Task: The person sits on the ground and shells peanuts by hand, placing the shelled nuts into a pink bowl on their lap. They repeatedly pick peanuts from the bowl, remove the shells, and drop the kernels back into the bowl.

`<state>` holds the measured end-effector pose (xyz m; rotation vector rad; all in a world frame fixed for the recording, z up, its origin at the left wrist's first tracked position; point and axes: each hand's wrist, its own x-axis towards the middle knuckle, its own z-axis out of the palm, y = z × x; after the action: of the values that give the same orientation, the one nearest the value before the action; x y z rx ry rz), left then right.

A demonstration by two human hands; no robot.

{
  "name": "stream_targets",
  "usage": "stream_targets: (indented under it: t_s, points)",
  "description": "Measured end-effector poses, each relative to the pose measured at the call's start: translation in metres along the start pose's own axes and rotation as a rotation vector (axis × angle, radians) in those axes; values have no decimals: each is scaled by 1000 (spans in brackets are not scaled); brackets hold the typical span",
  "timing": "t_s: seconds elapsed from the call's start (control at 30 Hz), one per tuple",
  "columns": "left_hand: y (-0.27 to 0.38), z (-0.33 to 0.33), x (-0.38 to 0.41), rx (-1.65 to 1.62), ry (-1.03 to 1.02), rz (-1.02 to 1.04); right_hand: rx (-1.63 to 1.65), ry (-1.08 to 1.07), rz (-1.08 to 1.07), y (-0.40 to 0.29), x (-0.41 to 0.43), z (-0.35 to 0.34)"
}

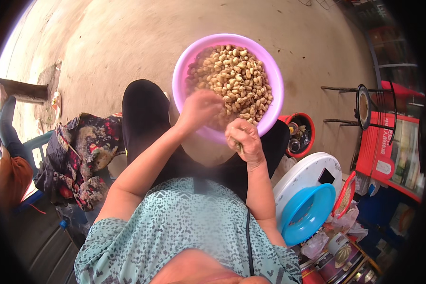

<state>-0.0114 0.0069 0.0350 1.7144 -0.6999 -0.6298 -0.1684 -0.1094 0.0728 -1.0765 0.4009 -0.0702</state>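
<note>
A pink-purple plastic basin [277, 81] is in front of me between my knees, heaped with unshelled peanuts [238, 71]. My left hand [203, 107] is over the near left part of the heap, fingers curled and blurred by motion. Whether it holds anything is not visible. At the basin's near right rim, my right hand [245, 139] is closed in a fist. A small greenish-brown piece, seemingly peanut, pokes out from its lower side. Its fingers hide the rest of what it grips.
To my right stand a red bucket [313, 136] with scraps and a white round table [332, 159] bearing a phone [326, 176] and a blue basin [323, 202]. A metal-framed chair [364, 106] is farther right. Floral cloth [88, 149] lies at left, near another person [12, 170].
</note>
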Motion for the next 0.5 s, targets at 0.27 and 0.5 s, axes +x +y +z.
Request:
stream_targets:
  t_s: [0.27, 0.5]
  points:
    - [12, 43, 79, 530, -5, 557, 84, 74, -43, -10, -2, -24]
    - [-4, 29, 83, 334, -12, 382, 178, 189, -143, -7, 7, -41]
